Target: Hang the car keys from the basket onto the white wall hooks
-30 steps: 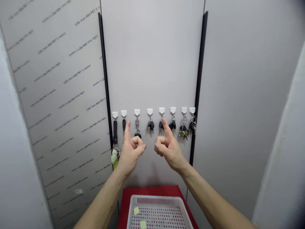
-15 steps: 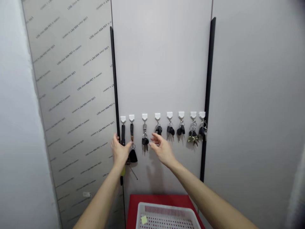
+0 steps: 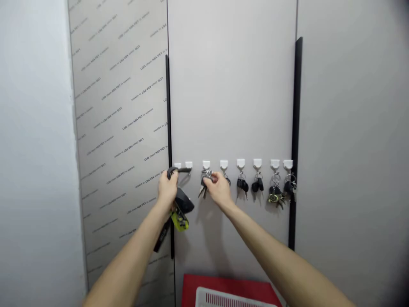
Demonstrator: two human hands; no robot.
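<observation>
My left hand (image 3: 168, 189) is closed around two key straps at the left end of the hook row. A dark strap (image 3: 183, 170) runs from it toward the second hook; whether it still touches that hook I cannot tell. Below the hand dangle a black fob (image 3: 184, 201), a yellow-green tag (image 3: 179, 221) and a black lettered strap (image 3: 162, 237). My right hand (image 3: 219, 187) pinches a bunch of keys (image 3: 204, 185) just under the third white hook (image 3: 206, 164). Its ring is raised close to the hook, and my fingers partly cover the keys behind.
Further right, more key bunches (image 3: 243, 184) hang from white hooks on the pale door panel (image 3: 230, 85). Long black handles (image 3: 296, 140) run down both sides. Underneath stand a red surface (image 3: 223, 283) and a white perforated basket (image 3: 236, 299).
My left hand has lifted the two leftmost key straps up from their hanging positions. My right hand has moved onto the third key bunch and raised it. The view has shifted slightly.
</observation>
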